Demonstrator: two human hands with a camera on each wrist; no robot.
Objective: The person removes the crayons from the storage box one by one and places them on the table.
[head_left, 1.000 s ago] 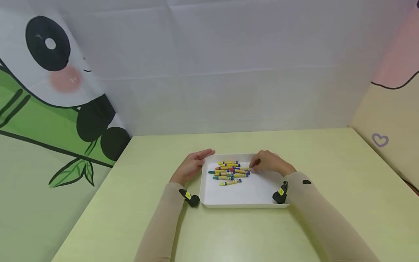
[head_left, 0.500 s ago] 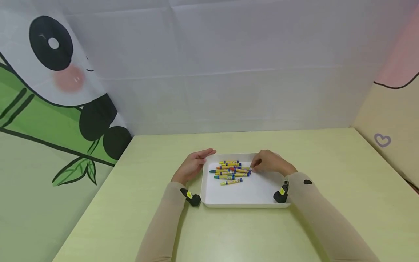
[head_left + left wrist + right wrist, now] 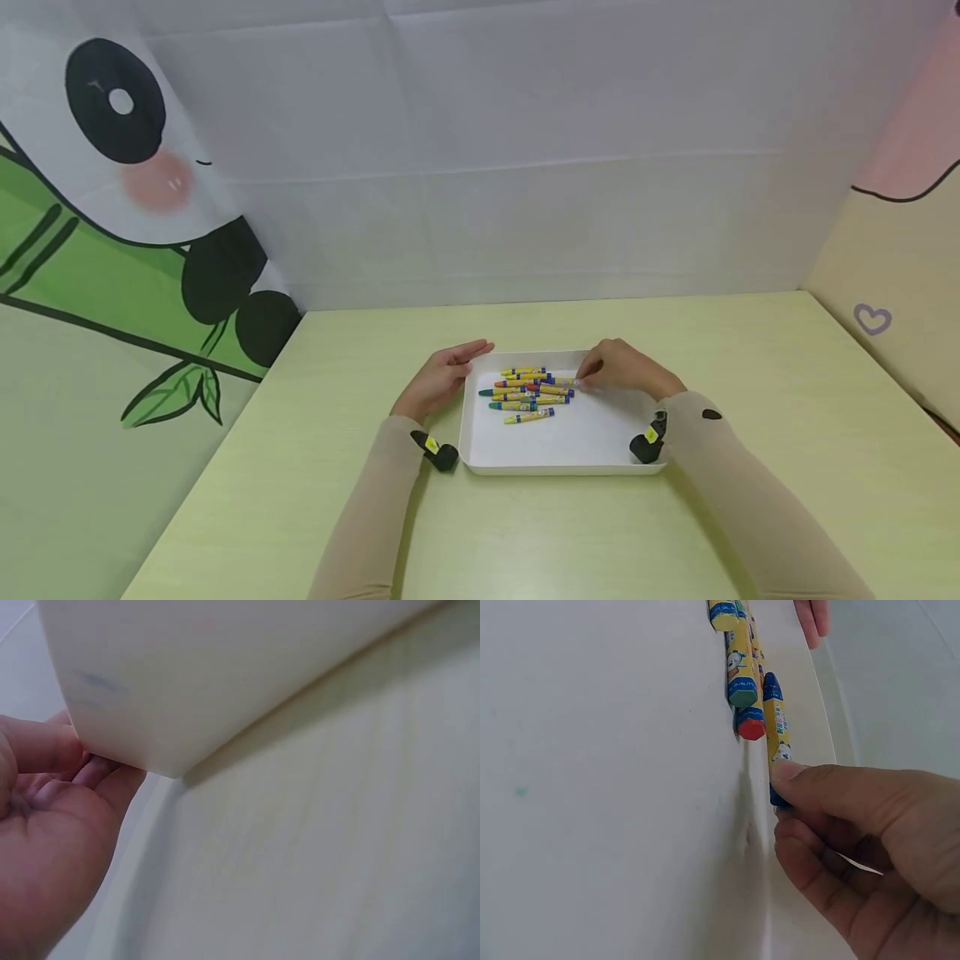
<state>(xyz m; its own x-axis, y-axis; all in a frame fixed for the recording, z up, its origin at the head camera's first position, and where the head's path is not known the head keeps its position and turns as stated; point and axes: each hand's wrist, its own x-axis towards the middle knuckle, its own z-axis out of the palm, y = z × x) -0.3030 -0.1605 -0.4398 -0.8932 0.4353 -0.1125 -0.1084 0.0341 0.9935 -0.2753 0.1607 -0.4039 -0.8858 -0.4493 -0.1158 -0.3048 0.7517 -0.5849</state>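
In white tray (image 3: 570,450), near far edge: crayon pile (image 3: 528,392). Right hand (image 3: 626,371) fingers (image 3: 817,787) pinching blue crayon (image 3: 777,727) end at pile's right side. Left hand (image 3: 442,379) fingers straight, touching tray's left wall. Risk: pinch on tip only, crayon may slip or bump neighbours. Versus earlier: right hand slightly farther right of pile; pile same.

I see paper-wrapped, glossy crayons (image 3: 529,392) at my right grip, a smooth matt plastic tray (image 3: 558,450) under it, on a matt wood-grain counter (image 3: 750,375).
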